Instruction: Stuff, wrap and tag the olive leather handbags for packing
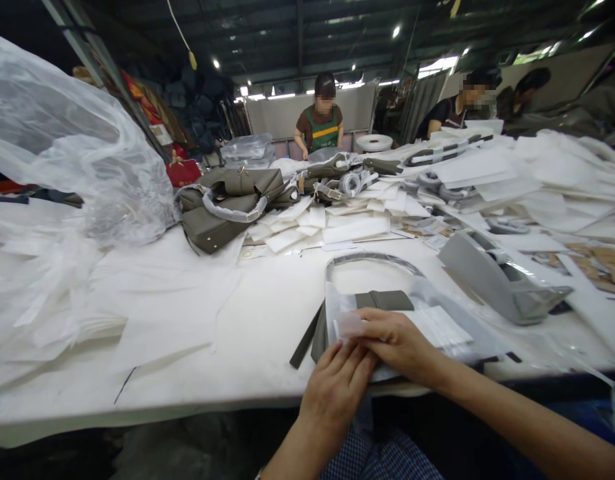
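A dark olive-grey handbag [384, 300] lies on the white table in front of me, partly covered by white wrapping sheet [347, 325]. Its arched handle [374, 257] is wrapped in clear film and points away from me, while a loose strap [307, 338] sticks out to the left. My right hand [400, 341] lies over the bag with its fingers closed on the folded edge of the sheet. Just below it, my left hand [337, 380] has its fingers together, pressing the same sheet at the near side. Both sets of fingertips are partly hidden.
Clear plastic bags [132, 153] and stacked white sheets [172, 320] are at the left. Another dark handbag [212, 227] stands farther back. A grey handbag [497, 273] lies to the right. Heaps of white paper [552, 167] fill the far right. A co-worker [322, 123] stands across the table.
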Action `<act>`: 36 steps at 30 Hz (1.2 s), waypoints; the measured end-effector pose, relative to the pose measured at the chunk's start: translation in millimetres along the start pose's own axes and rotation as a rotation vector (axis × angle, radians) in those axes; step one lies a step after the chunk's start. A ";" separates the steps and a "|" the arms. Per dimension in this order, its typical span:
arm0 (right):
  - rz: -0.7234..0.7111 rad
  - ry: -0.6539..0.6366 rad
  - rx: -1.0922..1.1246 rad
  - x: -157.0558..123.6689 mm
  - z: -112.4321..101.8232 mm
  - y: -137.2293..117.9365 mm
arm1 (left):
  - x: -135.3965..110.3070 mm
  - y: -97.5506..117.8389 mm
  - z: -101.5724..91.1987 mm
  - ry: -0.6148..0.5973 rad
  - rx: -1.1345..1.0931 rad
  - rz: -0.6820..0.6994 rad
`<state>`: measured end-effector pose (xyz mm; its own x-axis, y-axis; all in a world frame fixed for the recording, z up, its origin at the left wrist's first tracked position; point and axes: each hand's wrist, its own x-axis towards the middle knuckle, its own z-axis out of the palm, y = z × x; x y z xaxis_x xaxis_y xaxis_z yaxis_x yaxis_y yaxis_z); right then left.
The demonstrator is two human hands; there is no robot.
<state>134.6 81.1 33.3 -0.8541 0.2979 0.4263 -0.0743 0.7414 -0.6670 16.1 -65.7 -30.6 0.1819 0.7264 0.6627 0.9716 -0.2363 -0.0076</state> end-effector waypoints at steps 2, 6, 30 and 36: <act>-0.077 -0.028 -0.045 -11.8 1.0 1.3 | -2.8 2.5 1.9 0.023 -0.031 -0.053; -0.178 -0.060 -0.037 -27.2 -0.9 3.4 | -10.0 4.4 3.9 0.132 -0.053 -0.105; 0.020 -0.006 -0.392 -5.8 -32.9 12.0 | -17.4 7.9 3.0 0.102 -0.154 -0.203; 0.203 -0.446 -0.536 45.0 -27.1 58.7 | -19.7 6.4 7.1 0.120 -0.162 -0.176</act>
<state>105.7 154.3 29.9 -0.9613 0.2724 -0.0404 0.2731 0.9243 -0.2668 19.7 -77.0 -49.1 -0.0164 0.6857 0.7277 0.9482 -0.2203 0.2290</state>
